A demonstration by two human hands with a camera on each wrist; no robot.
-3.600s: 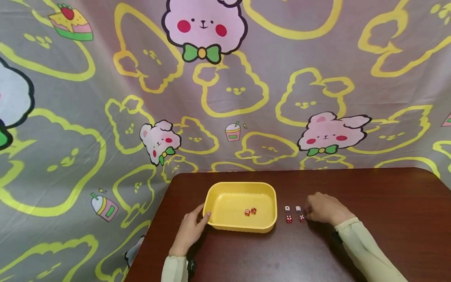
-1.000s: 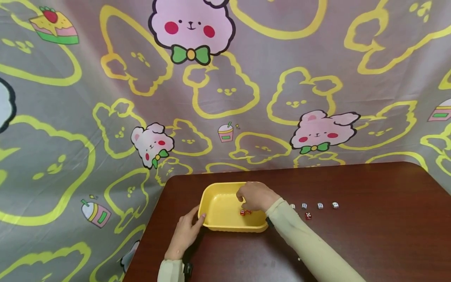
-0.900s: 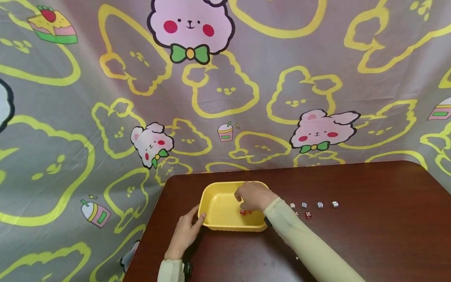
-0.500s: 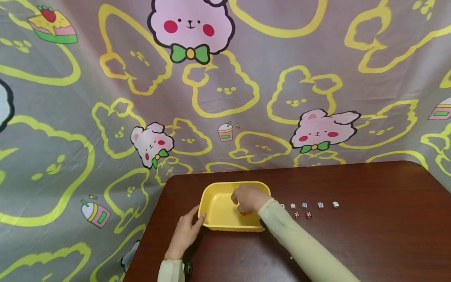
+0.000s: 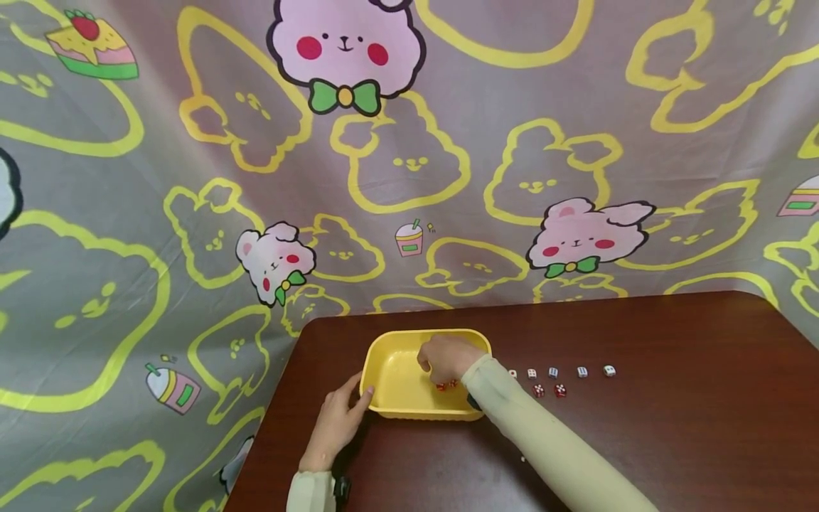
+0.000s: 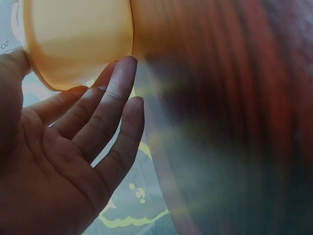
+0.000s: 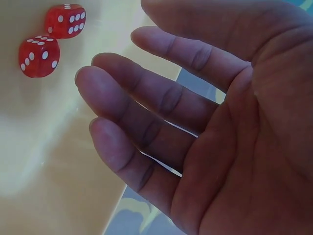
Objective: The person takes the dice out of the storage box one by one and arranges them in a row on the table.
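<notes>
A yellow plastic tray [image 5: 409, 405] sits on the table. In the head view, my left hand [image 5: 337, 427] holds its left end, thumb at the rim and fingers against the outer wall. Over the tray is my right hand [image 5: 446, 357], its fingers loosely bent. The right wrist view shows nothing in its palm [image 7: 230, 161]. Two red dice with white pips lie inside the tray, one die [image 7: 39, 56] close beside the other die [image 7: 66, 22], both apart from the fingertips visible there. In the left wrist view, fingertips [image 6: 124, 71] overlap the tray's edge [image 6: 131, 24].
Several white dice [image 5: 553, 372] form a row on the brown table [image 5: 672, 427], right of the tray. In front of them lie two red dice [image 5: 550, 390]. A patterned cloth [image 5: 409, 163] hangs behind and to the left. The right sleeve [image 5: 544, 427] passes in front of the dice.
My right hand has come from right of the dice into the tray, then shifted slightly left. More white dice show in the row now. The left hand stays at the tray.
</notes>
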